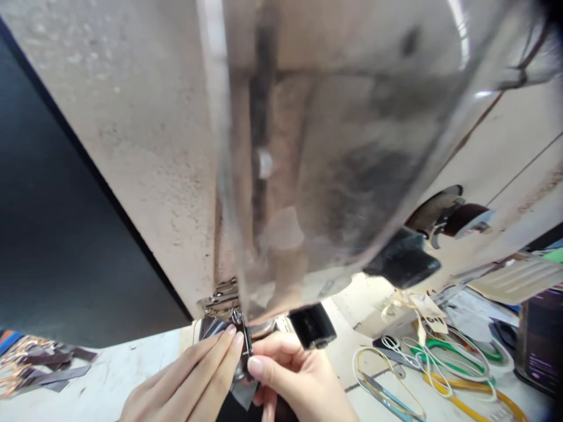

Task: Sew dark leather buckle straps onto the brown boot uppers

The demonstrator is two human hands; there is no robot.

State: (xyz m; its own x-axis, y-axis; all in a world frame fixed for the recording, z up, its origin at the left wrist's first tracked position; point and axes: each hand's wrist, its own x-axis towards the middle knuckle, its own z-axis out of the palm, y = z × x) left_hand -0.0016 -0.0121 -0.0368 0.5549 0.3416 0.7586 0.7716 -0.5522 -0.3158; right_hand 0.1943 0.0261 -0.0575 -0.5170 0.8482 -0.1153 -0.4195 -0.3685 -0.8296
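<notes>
A sewing machine fills most of the view, with a clear plastic guard close to the camera. Under its head, beside the metal presser foot, lies a small dark fabric piece with a greyish corner pointing down. My left hand rests with its fingers stretched out together, fingertips on the work just left of the presser foot. On the other side my right hand pinches the fabric's edge between thumb and forefinger. The rest of the fabric is hidden by the fingers.
Dark fabric strips are heaped at the left of the pale table. At right lie yellow-handled scissors, green handles, blue snips and tangled white cord. A phone-like screen stands at the right edge.
</notes>
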